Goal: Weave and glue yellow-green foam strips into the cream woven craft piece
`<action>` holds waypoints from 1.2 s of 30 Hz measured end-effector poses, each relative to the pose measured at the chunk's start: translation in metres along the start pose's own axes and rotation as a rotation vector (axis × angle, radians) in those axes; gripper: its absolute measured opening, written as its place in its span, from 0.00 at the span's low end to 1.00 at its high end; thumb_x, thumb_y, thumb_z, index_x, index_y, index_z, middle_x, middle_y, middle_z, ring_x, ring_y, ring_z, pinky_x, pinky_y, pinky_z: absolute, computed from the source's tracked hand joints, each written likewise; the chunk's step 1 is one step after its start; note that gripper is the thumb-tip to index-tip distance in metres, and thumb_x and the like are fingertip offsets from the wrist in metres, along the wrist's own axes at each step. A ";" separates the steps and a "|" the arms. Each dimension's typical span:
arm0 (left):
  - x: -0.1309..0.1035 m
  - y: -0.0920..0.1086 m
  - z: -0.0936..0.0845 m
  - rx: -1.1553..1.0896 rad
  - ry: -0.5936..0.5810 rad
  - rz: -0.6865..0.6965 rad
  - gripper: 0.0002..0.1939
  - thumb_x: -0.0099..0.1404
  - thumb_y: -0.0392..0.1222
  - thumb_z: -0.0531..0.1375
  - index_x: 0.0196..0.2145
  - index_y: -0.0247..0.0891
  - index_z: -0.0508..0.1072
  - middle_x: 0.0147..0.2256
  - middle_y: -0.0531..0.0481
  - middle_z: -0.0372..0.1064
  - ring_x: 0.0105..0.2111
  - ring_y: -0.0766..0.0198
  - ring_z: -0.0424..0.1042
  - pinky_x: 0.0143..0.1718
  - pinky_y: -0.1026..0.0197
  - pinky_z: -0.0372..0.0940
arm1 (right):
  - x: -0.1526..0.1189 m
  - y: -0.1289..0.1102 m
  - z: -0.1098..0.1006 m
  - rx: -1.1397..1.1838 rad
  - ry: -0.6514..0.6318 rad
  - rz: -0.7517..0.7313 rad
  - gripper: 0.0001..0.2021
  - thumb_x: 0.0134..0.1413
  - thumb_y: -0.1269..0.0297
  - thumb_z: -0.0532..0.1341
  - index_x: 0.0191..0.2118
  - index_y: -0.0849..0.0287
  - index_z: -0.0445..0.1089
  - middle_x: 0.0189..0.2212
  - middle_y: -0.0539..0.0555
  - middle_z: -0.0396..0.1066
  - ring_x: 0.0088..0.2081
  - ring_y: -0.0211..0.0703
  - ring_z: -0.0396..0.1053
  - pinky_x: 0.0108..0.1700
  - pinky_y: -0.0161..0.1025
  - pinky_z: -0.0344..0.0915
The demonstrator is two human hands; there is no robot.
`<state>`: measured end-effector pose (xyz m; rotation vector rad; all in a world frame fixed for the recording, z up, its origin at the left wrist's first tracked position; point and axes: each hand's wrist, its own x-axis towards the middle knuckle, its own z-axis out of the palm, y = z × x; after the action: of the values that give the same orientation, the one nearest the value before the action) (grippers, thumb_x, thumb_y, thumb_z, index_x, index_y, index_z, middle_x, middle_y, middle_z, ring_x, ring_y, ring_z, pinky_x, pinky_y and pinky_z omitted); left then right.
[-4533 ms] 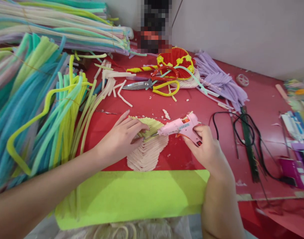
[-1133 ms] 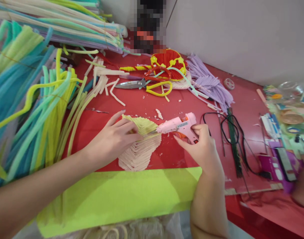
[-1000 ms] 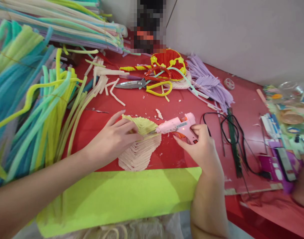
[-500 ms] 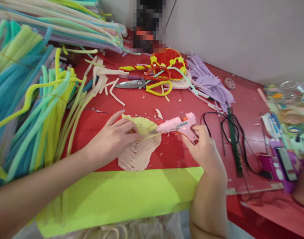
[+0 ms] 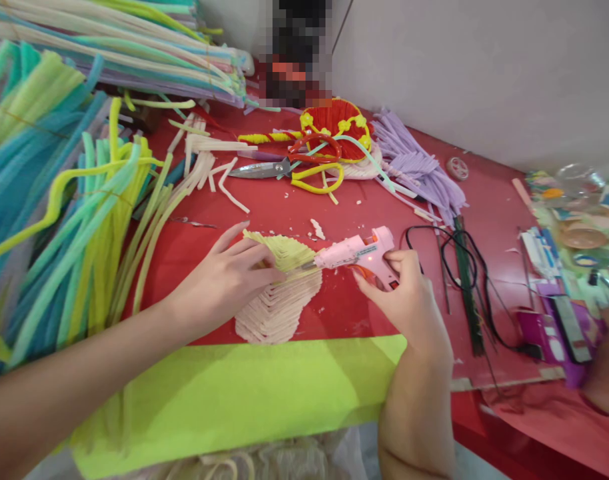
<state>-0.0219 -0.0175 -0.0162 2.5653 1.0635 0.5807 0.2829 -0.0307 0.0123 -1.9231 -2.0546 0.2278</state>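
A pink glue gun (image 5: 354, 253) is held by its handle in my right hand (image 5: 404, 283), its nozzle pointing left over the craft piece. That piece, made of rows of fuzzy stems, is yellow-green at the top and cream (image 5: 277, 310) below, and lies flat on the red table (image 5: 184, 260). My left hand (image 5: 239, 270) rests on its upper left part, thumb and fingers closed near a thin strip by the nozzle; what exactly they pinch is too small to make out.
Bundles of coloured stems (image 5: 29, 167) fill the left side. Scissors (image 5: 264, 169), a red and yellow craft (image 5: 334, 123) and purple stems (image 5: 419, 160) lie behind. A black cord (image 5: 447, 267) curls at right, near another person's arm (image 5: 607, 367). A yellow-green cloth (image 5: 244, 393) hangs in front.
The fingers of my right hand have shifted on the glue gun's handle, the thumb moving slightly left. My left hand has barely moved.
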 end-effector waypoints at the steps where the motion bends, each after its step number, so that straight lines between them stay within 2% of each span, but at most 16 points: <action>1: 0.000 0.000 0.000 -0.003 0.001 -0.003 0.18 0.66 0.29 0.53 0.41 0.47 0.78 0.38 0.51 0.71 0.41 0.62 0.70 0.64 0.39 0.47 | 0.000 0.000 0.000 0.001 -0.007 -0.004 0.20 0.50 0.47 0.64 0.43 0.53 0.60 0.36 0.56 0.74 0.36 0.52 0.75 0.29 0.40 0.68; 5: 0.000 0.002 0.000 -0.006 0.006 -0.010 0.17 0.66 0.29 0.53 0.41 0.46 0.78 0.38 0.51 0.71 0.41 0.61 0.70 0.64 0.39 0.47 | 0.000 0.007 0.001 0.014 -0.042 -0.014 0.16 0.55 0.51 0.59 0.45 0.53 0.61 0.37 0.56 0.75 0.35 0.51 0.76 0.30 0.40 0.68; 9: 0.000 0.001 0.000 0.011 0.001 0.003 0.17 0.66 0.29 0.53 0.41 0.46 0.77 0.38 0.51 0.70 0.41 0.61 0.69 0.63 0.39 0.47 | 0.000 0.012 0.000 -0.009 -0.051 -0.029 0.16 0.56 0.51 0.58 0.45 0.53 0.61 0.38 0.57 0.74 0.36 0.52 0.75 0.31 0.42 0.68; 22: -0.001 0.000 0.000 0.015 -0.003 0.016 0.16 0.66 0.28 0.54 0.41 0.46 0.76 0.38 0.52 0.69 0.40 0.62 0.68 0.63 0.39 0.48 | 0.001 0.017 -0.002 -0.044 0.013 -0.019 0.14 0.55 0.55 0.59 0.44 0.54 0.61 0.38 0.56 0.74 0.33 0.49 0.74 0.32 0.41 0.67; 29: -0.001 0.000 0.000 -0.019 0.004 0.003 0.14 0.68 0.30 0.53 0.41 0.46 0.76 0.38 0.53 0.69 0.40 0.63 0.68 0.64 0.39 0.46 | 0.002 0.012 0.001 -0.047 0.151 -0.008 0.20 0.46 0.53 0.65 0.42 0.53 0.60 0.32 0.52 0.72 0.29 0.46 0.73 0.26 0.37 0.64; 36: -0.002 -0.001 0.001 -0.002 -0.001 0.017 0.16 0.67 0.29 0.53 0.41 0.46 0.76 0.38 0.52 0.69 0.41 0.63 0.68 0.64 0.39 0.45 | 0.002 0.015 0.003 -0.031 0.096 -0.009 0.17 0.49 0.53 0.63 0.43 0.53 0.61 0.33 0.53 0.73 0.31 0.46 0.74 0.29 0.38 0.66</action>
<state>-0.0230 -0.0180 -0.0182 2.5750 1.0421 0.5844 0.2961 -0.0269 0.0044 -1.9039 -2.0148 0.1002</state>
